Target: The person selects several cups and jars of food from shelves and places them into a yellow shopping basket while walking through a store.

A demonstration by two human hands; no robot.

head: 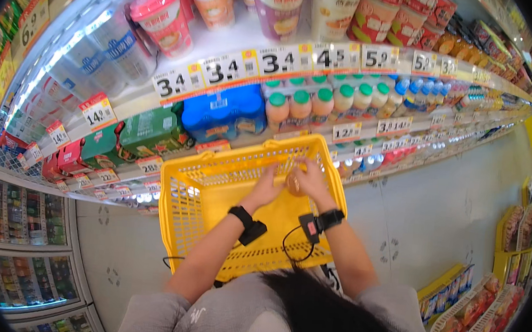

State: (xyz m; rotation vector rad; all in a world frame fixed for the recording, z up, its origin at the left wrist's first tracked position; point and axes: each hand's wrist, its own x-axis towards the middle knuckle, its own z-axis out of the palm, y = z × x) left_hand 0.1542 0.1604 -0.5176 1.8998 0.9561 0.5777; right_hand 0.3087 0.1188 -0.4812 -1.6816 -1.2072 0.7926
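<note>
Before my body is a yellow plastic shopping basket (216, 209) with slotted walls, its far rim close to the shelf front. Both my hands reach over its inside. My right hand (311, 180) grips a small rounded brown container (295, 183), perhaps a bottle; blur and my fingers hide its details. Just left of it, my left hand (265, 190) has thumb and fingers spread, the thumb near or touching the container. No other item shows in the visible part of the basket. Black straps with small devices circle both wrists, and a cable (284, 249) loops from the right one.
Ahead stand curved shop shelves with lidded paper cups (276, 6), green-capped bottles (300, 104), a blue shrink-wrapped can pack (223, 114) and green cartons (149, 133). Price tags line the shelf edges. A glass-door cooler (16, 214) is at left; snack racks (468, 315) stand at right.
</note>
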